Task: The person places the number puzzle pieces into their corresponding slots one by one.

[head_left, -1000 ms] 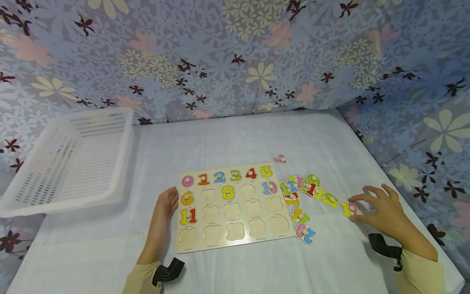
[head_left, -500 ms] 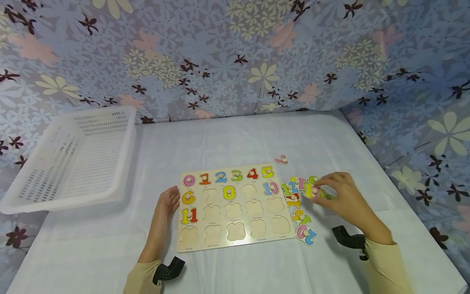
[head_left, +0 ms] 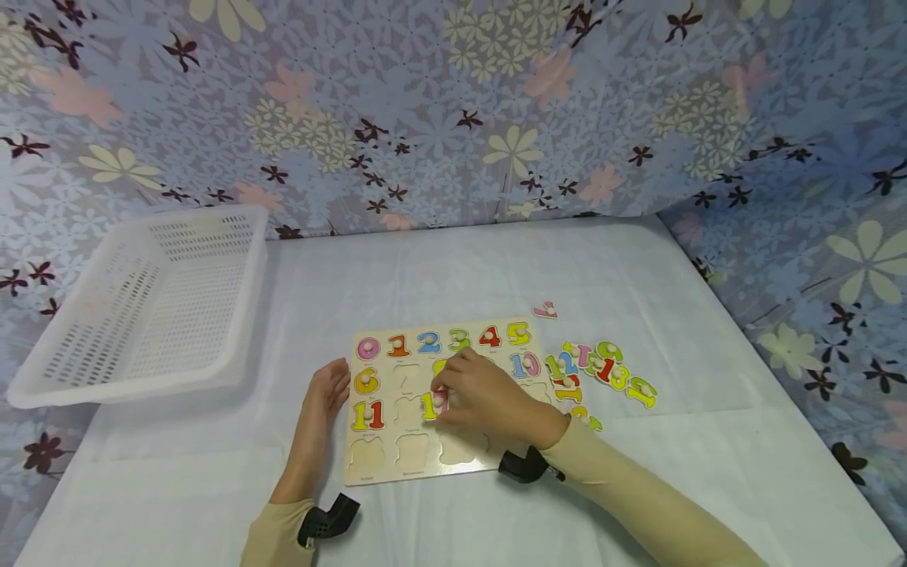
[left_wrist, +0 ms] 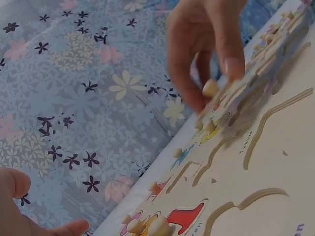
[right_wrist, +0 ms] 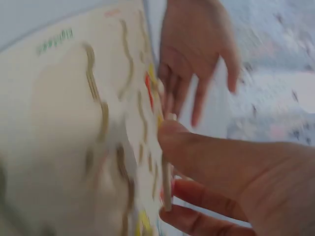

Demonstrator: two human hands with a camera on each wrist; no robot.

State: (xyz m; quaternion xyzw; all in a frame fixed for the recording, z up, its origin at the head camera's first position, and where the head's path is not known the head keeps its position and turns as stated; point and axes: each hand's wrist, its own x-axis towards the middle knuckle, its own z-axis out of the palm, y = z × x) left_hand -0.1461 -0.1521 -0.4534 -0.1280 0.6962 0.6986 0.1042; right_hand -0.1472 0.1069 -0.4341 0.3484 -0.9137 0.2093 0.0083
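Change vs. earlier frames: R hand (head_left: 492, 398) has traversed from the counter's far right (1.0 s ago), via the loose pieces (0.5 s ago), to its present pos. over the puzzle board (head_left: 389, 441). The two-digit piece (head_left: 428, 407) has travelled w/ it. L hand (head_left: 328, 390) unchanged: fingers extended, just beside the board's L edge; contact w/ edge cannot be confirmed.

R hand state: gripping the two-digit piece, pinched btwn thumb (near side) and fingers (far side). Piece pos.: at the fingertips, L of the R hand's palm, over the board's middle area. Contact w/ board: cannot tell.

Orientation: digits upright as seen from the person's side; yellow 1 on L, pink digit on R, partly covered by the hand. Tops point away from the person; the 1's long axis runs near-to-far, approx. square to the R fingers' reach. R wrist view shows the piece edge-on.

Surroundings: loose pieces (head_left: 605, 370) lie R of R hand; pink 7 (head_left: 546, 310) lies beyond it, to the R. White basket (head_left: 248, 315) stands L of L hand, farther out, on the counter (head_left: 744, 472).
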